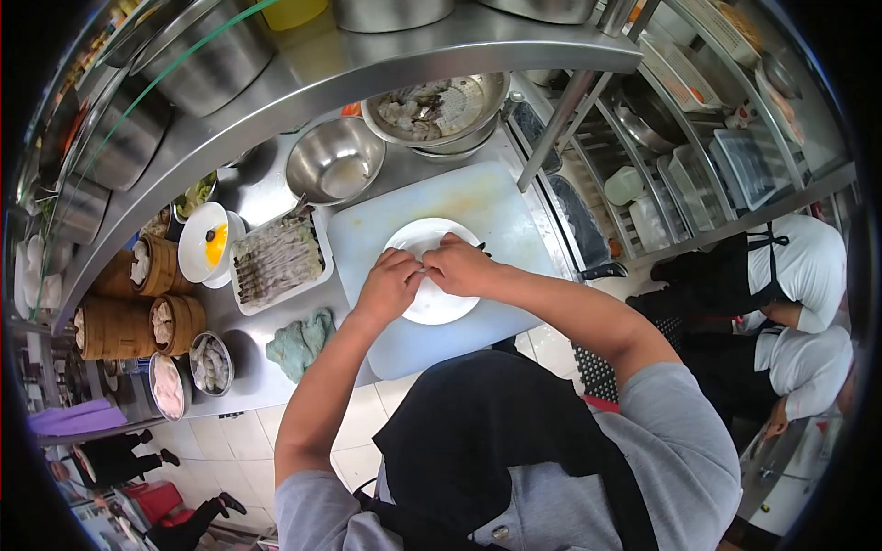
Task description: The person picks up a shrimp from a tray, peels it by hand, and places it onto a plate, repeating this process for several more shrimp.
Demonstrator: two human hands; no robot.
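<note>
A round white plate lies on the pale cutting board. Above its middle, my left hand and my right hand meet with fingertips pinched together. Whatever is between the fingers is too small and covered to name. A small dark green piece shows at the plate's rim, just past my right hand. Left of the board is a white tray with rows of peeled shrimp laid side by side. A crumpled green cloth sits near the board's front left corner.
Behind the board stand a steel bowl and a colander of shrimp. To the left are a white bowl with egg yolk, bamboo steamers and small bowls. A steel shelf overhangs the back. Co-workers stand at right.
</note>
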